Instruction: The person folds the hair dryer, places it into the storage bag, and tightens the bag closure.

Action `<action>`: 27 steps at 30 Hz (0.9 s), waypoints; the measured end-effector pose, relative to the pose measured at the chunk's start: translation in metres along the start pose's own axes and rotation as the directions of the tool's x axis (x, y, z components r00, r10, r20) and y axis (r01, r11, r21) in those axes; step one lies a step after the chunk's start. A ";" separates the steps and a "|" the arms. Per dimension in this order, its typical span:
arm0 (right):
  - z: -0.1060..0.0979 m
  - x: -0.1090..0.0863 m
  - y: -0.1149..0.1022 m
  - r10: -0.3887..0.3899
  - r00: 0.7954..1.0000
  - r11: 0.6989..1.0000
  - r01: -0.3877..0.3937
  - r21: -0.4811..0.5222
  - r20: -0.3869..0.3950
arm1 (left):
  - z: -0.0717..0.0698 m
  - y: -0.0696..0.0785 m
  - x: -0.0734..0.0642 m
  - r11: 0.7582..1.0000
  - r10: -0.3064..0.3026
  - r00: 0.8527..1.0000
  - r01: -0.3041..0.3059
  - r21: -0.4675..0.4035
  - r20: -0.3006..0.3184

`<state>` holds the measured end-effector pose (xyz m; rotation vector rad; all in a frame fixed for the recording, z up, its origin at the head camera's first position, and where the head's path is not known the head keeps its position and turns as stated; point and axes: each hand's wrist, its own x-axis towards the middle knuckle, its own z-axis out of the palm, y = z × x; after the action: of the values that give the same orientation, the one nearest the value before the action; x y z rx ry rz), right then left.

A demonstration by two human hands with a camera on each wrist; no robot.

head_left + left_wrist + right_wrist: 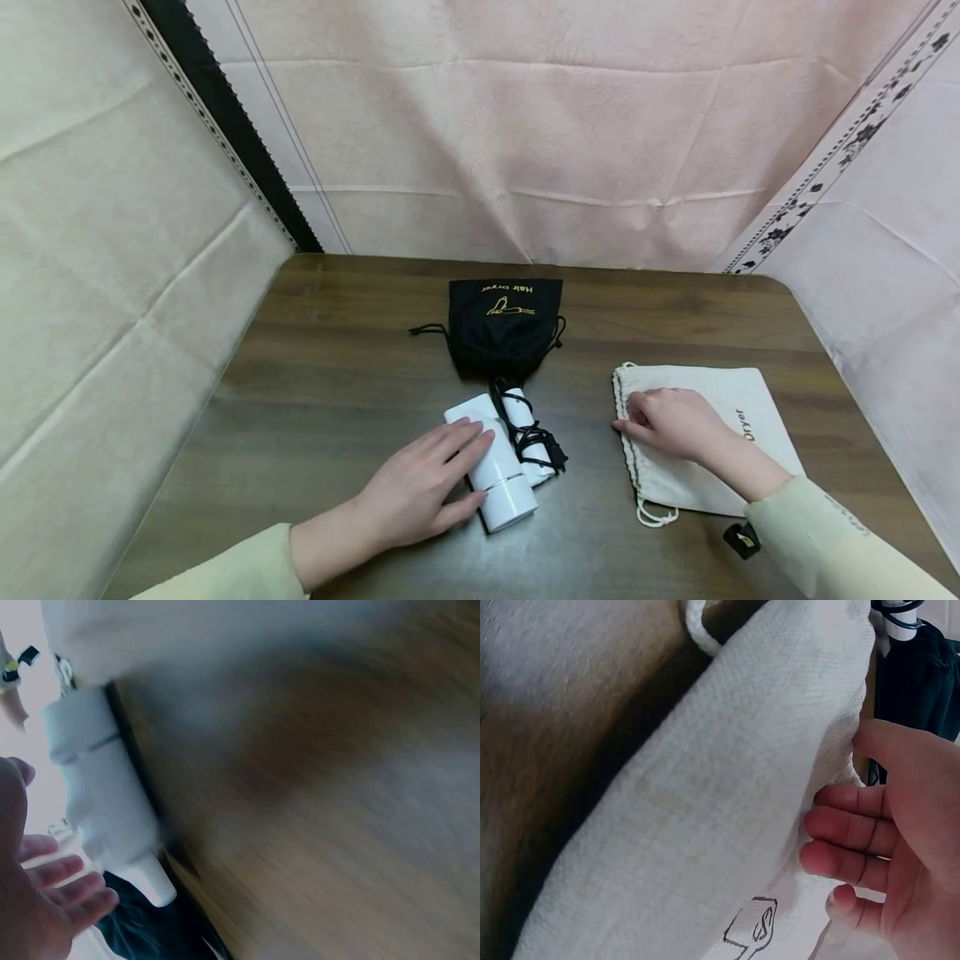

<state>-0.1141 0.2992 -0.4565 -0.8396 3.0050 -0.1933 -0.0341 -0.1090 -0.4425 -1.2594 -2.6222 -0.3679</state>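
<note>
A white hair dryer (508, 498) lies on the table, its handle (517, 412) folded beside the barrel and a black cord (529, 435) looped around it. My left hand (420, 487) is over the barrel, fingers loosely extended along its side. The left wrist view is blurred; the dryer (112, 795) appears past the spread fingers. On the right lies a cream cloth drawstring bag (720, 387) with dark lettering. Curled fingers and thumb of my right hand (675, 423) grip the bag near its corded mouth; in the right wrist view the fingertips meet the cloth (705, 802).
Behind the dryer lies a black drawstring pouch (504, 333) printed with "Hair Dryer" in gold. A small black object (742, 540) is by the right sleeve. Pale cloth (525, 125) hangs around the wooden table (337, 400).
</note>
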 end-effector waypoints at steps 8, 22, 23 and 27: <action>-0.001 -0.003 0.005 -0.024 0.999 0.999 0.023 0.046 0.032 | 0.004 0.016 0.006 0.996 -0.074 0.994 0.077 -0.047 0.077; -0.010 -0.005 0.007 -0.051 0.998 0.997 0.049 0.058 0.036 | 0.010 0.001 0.004 0.997 -0.026 0.999 0.028 -0.076 0.031; -0.010 -0.005 0.007 -0.055 0.998 0.997 0.053 0.056 0.032 | 0.011 -0.001 0.003 0.997 -0.018 0.999 0.020 -0.078 0.027; -0.010 -0.007 0.007 -0.071 0.997 0.996 0.071 0.051 0.014 | 0.013 -0.008 0.002 0.996 0.016 1.000 -0.015 -0.085 0.005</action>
<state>-0.1123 0.3103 -0.4478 -0.9392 2.9447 -0.2614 -0.0429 -0.1078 -0.4554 -1.3078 -2.6252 -0.4794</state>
